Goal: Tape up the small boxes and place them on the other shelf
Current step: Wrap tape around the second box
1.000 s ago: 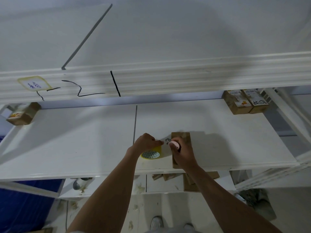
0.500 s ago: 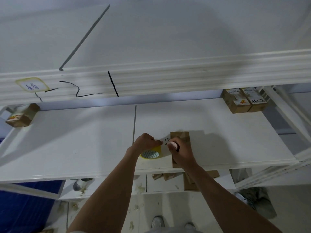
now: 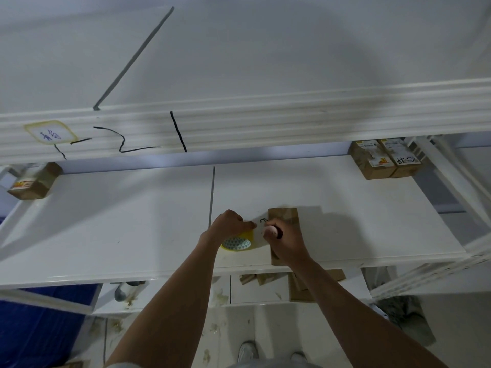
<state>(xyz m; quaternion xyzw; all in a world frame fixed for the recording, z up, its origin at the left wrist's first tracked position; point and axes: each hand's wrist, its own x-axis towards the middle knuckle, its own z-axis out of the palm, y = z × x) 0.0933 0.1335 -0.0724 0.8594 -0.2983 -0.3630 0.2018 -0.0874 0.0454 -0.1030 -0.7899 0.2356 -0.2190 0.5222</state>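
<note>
Head view: right hand (image 3: pixel 285 241) grips a marker (image 3: pixel 273 231) over the small box (image 3: pixel 283 217); left hand (image 3: pixel 231 225) pinches a label (image 3: pixel 257 229) beside it.

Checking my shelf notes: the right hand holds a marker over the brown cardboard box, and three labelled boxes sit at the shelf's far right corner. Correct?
Not quite. The head view shows two labelled boxes at the far right corner, not three. The right hand does hold a marker over the brown cardboard box.
</note>
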